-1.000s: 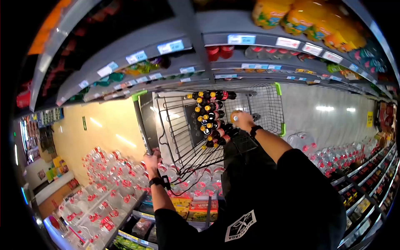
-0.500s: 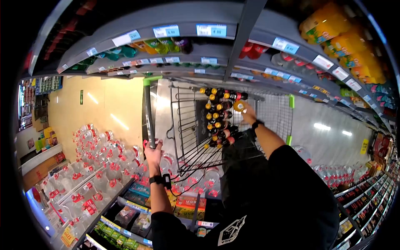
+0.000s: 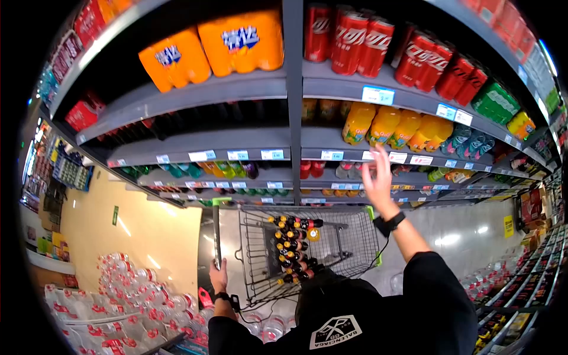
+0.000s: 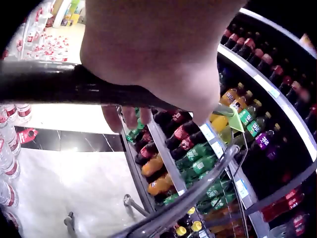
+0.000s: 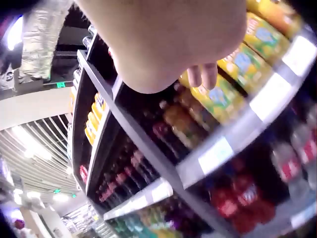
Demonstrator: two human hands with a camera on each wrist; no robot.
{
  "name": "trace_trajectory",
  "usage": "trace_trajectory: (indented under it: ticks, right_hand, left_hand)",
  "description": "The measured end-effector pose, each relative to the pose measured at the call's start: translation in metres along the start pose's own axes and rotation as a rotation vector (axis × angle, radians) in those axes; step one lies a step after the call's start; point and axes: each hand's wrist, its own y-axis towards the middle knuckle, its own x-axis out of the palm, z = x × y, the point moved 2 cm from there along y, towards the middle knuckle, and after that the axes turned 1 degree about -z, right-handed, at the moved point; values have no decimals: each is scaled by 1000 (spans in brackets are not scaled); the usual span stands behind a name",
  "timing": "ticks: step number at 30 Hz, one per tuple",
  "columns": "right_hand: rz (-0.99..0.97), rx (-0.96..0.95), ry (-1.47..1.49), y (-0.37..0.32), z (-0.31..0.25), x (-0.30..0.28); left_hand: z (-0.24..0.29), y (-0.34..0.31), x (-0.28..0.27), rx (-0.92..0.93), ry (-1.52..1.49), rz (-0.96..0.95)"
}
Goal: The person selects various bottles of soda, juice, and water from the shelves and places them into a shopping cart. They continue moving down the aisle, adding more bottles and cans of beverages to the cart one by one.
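My left hand (image 3: 218,276) grips the black handle (image 3: 216,236) of a wire shopping cart (image 3: 361,236); in the left wrist view its fingertips show below the bar. My right hand (image 3: 380,180) is raised in front of the shelf with nothing in it, fingers extended and a little spread. Its fingertips overlap the lower part of a row of orange drink bottles (image 3: 384,121) in the head view. Inside the cart lie several dark cola bottles (image 3: 293,245) with yellow caps, and beside them one orange drink bottle (image 3: 313,235).
Shelves hold orange multipacks (image 3: 242,44), red cans (image 3: 352,44) and a green pack (image 3: 496,103), with price tags (image 3: 377,95) along the edges. Large clear water bottles (image 3: 127,278) crowd the floor at left. A cable hangs from my right wrist over the cart.
My right hand has let go of the orange drink bottle in the cart and risen to the shelf. The head view has tilted up. My left hand stays on the handle.
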Motion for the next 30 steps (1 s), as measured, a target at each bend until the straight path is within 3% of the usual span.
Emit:
trace_trajectory:
  ticks: [1,3,5,7,10,11,14,17,19,21,23,25,27,29,30]
  right_hand:
    - [89,-127,-78,36,-20,-9]
    - [53,42,-34,87,-34,-14]
    - [72,63,-282,124,-3,8]
    - [-283,286,-407,156,7,14]
    - [-242,208,-494,166,11,21]
    - [-200,160,-549,165,13,24]
    - [-114,83,-497,143,-31,14]
    - [-119,-42,-483,112,-60,12]
    - [-144,-107,-377,80,-65,8]
    - [-59,-164,-262,40,-72,2]
    - [-14,-120,-145,4,-96,-9]
    - [-147,122,14,-37,-117,-13]
    - [-368,215,78,-73,-115,-6]
    - [-547,387,238,-120,-87,12]
    - [-592,451,245,-143,-76,15]
  left_hand:
    - [-1,-3,6,104,121,132]
    - [12,-19,12,110,254,204]
    - [62,-44,13,-73,347,114]
    - [69,-57,37,24,407,302]
    - [71,-66,69,363,-118,190]
    - [79,-77,77,348,-164,92]
    - [140,-124,90,417,-271,-109]
    - [201,-157,96,688,-342,-256]
    - [235,-171,101,766,-340,-308]
    - [261,-182,109,671,-462,-394]
    - [291,-195,102,678,-426,-278]
    - [314,-206,90,799,-397,-127]
    - [311,-206,108,844,-473,-119]
    - [287,-197,130,991,-357,-250]
    - [270,-193,129,916,-237,-489]
